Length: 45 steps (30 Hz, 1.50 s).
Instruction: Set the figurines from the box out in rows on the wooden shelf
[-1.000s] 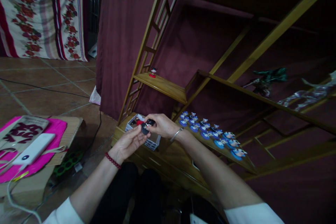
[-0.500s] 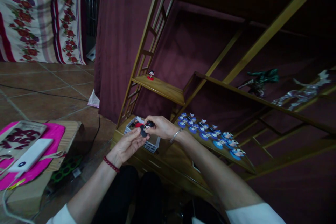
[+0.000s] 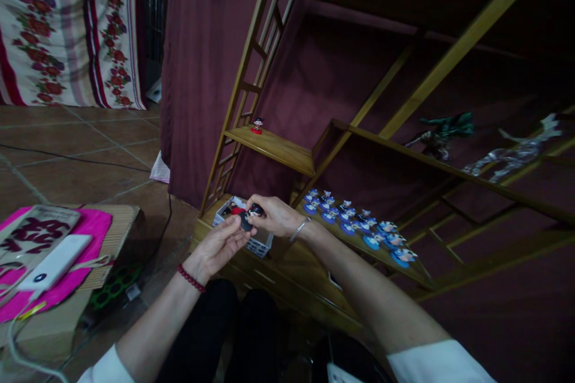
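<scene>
Between my two hands is a small dark-haired figurine (image 3: 255,210) on a round black base (image 3: 245,221). My right hand (image 3: 276,215) pinches the figurine around its head and body. With thumb and fingers, my left hand (image 3: 223,242) grips the edge of the black base. Just behind and below them sits an open white box (image 3: 259,246) with a printed side; something red (image 3: 235,209) shows inside it. The hands hide part of the box's contents.
A red-based figurine (image 3: 257,125) stands on the small upper shelf (image 3: 274,149). Several blue-based figurines (image 3: 345,215) fill the shelf to the right. Glass-like and green ornaments stand farther right. At left, a white power bank (image 3: 56,263) lies on a pink cloth atop cardboard.
The view has shifted slightly. Both hands keep their hold on the figurine and its base, with hardly any visible movement.
</scene>
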Each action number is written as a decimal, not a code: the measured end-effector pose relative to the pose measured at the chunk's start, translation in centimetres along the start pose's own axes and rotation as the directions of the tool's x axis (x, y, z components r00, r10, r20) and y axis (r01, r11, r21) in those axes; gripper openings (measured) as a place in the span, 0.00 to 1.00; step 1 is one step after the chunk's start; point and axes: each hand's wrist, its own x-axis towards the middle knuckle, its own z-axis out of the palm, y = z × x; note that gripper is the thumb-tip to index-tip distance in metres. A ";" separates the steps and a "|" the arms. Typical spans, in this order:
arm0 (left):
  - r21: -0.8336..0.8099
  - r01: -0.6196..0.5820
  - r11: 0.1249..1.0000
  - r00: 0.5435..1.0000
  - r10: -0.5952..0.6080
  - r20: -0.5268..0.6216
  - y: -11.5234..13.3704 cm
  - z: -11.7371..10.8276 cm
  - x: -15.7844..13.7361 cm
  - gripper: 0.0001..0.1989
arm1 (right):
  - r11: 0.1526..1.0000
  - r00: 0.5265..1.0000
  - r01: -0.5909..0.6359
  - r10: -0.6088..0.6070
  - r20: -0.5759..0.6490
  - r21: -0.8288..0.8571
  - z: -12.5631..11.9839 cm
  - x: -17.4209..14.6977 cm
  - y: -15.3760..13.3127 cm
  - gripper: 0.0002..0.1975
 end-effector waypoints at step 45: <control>0.007 -0.059 0.998 0.998 0.059 -0.002 -0.2 0.1 0.8 0.07 | 0.996 0.996 -0.086 0.086 -0.004 0.019 0.0 0.4 1.2 0.13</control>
